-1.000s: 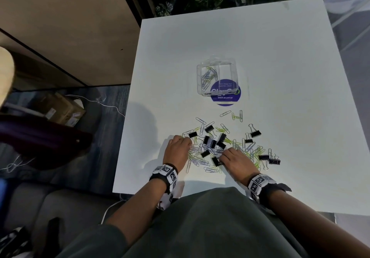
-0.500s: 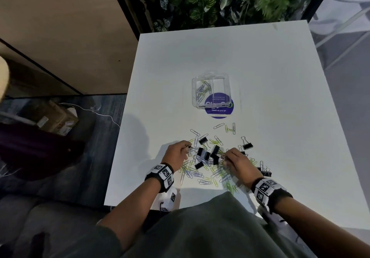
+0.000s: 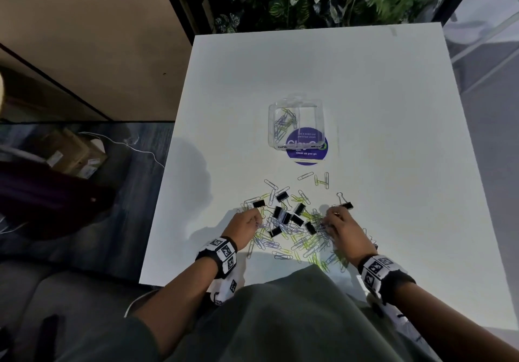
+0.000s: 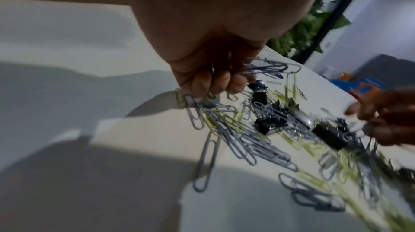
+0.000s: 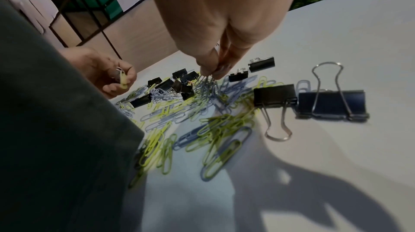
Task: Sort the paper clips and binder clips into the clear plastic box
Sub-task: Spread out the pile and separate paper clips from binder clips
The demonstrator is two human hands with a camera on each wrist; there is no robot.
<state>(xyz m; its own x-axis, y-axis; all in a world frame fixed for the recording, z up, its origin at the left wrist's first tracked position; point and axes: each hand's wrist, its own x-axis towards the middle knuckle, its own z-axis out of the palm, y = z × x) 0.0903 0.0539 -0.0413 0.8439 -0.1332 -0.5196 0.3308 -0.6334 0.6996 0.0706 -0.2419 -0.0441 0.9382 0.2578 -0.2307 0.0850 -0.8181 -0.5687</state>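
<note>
While both my hands sit down in the pile of paper clips at the near edge of the worktop, the clear plastic box lies straight ahead of them, well apart and past the far fringe of the heap. My left hand has its fingers curled round a small bunch of paper clips, their long loops sticking out toward my right. My right hand pinches a hanging cluster of bluish clips with fingertips pressed together, pointing down. Black binder clips lie scattered between my two hands and untouched. The box's left compartment already holds some paper clips, and it sits a touch nearer my left hand, so I judge the left should carry forward first.
</note>
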